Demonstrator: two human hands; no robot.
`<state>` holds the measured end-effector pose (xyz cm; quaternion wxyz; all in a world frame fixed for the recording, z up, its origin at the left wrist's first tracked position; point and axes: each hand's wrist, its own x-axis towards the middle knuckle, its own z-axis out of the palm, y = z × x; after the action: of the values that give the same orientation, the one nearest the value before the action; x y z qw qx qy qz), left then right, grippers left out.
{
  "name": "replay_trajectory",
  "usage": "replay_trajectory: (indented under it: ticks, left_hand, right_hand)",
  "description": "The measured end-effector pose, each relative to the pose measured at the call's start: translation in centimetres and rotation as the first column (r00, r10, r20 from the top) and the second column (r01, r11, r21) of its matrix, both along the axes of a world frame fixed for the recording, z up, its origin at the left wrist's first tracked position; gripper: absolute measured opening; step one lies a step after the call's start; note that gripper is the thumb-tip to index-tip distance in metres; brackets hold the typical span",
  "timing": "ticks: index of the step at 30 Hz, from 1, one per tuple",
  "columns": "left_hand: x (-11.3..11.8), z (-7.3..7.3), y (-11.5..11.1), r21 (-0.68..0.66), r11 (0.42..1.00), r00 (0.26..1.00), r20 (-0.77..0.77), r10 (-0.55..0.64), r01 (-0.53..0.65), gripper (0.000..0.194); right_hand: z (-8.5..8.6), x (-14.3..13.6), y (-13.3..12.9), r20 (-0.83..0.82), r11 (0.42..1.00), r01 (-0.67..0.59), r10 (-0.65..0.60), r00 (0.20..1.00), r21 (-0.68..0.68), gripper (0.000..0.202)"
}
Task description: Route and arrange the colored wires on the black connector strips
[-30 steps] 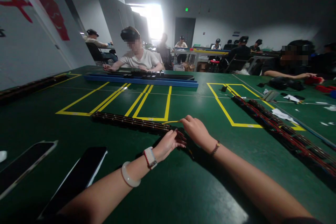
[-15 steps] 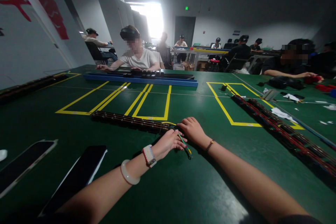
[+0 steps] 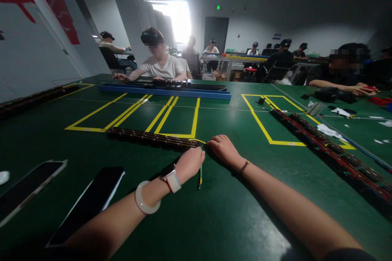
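A long dark wired strip [image 3: 150, 138] lies on the green table [image 3: 239, 204], its right end beside my hands. My left hand [image 3: 192, 162] is closed at that end, and a green wire [image 3: 201, 169] with a yellow part and a small metal tip hangs down from its fingers. Just to the right, my right hand [image 3: 223, 150] has its fingers curled on the end of a thin yellow wire [image 3: 197, 140] that comes from the strip. The fingertips of both hands are partly hidden.
Two phone-like slabs [image 3: 88, 204] [image 3: 30, 187] lie at the left front. A blue rail [image 3: 165, 92] crosses the back, before a seated person [image 3: 162, 63]. Strips with red wires [image 3: 324, 151] and white scraps [image 3: 329, 131] lie on the right.
My left hand has turned over and its spread fingers have closed. The green wire has swung from slanting right to hanging nearly straight down. My right hand has barely moved.
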<state>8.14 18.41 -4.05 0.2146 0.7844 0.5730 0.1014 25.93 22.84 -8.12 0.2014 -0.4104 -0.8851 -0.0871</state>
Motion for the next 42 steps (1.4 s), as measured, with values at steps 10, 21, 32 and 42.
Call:
replay_trajectory:
  ticks: [10, 21, 32, 42]
  left_hand:
    - [0.5, -0.5, -1.4, 0.302, 0.940, 0.987, -0.013, -0.163, 0.159, 0.033]
    - [1.1, -0.7, -2.0, -0.357, 0.852, 0.641, 0.767, 0.034, 0.383, 0.037]
    - [0.7, -2.3, -0.1, -0.623, 0.623, 0.252, 0.773, 0.582, 0.473, 0.025]
    - [0.9, -2.8, 0.1, -0.600, 0.656, 0.116, 0.772, 0.625, 0.458, 0.026]
  right_hand:
    - [0.8, -0.1, -0.2, -0.050, 0.992, 0.027, -0.034, 0.998, -0.120, 0.025]
    - [1.4, -0.7, 0.5, -0.207, 0.872, 0.007, -0.124, 0.970, -0.490, 0.049]
    - [0.8, -0.5, 0.0, -0.571, 0.711, -0.226, -0.290, 0.768, -0.665, 0.023]
    - [2.3, -1.0, -3.1, 0.077, 1.000, -0.020, 0.020, 0.997, -0.001, 0.019]
